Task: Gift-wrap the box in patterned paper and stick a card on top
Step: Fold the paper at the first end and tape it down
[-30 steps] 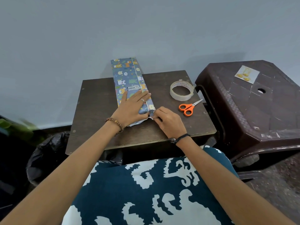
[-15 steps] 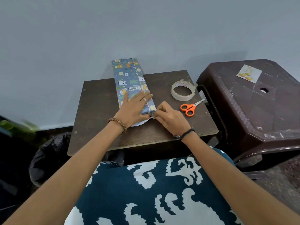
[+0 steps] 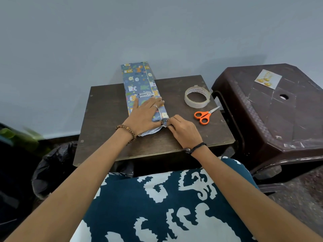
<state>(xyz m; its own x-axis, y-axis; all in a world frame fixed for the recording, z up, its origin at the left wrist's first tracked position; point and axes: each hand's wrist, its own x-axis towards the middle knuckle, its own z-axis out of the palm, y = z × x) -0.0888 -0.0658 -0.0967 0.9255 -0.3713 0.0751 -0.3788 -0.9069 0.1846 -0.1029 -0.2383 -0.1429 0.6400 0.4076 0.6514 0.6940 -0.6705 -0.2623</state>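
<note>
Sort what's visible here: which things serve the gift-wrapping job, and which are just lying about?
Job:
- wrapped box, left hand flat on it
- right hand pinching its end flap
- tape roll
- scissors
- card on the plastic stool

Lying about:
- black bag
- patterned cushion

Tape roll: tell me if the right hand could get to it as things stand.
Probably yes. The tape roll lies in the open on the small table, just beyond the right hand, with only the scissors beside that path. The hand would first have to let go of the paper fold it pinches.
</note>
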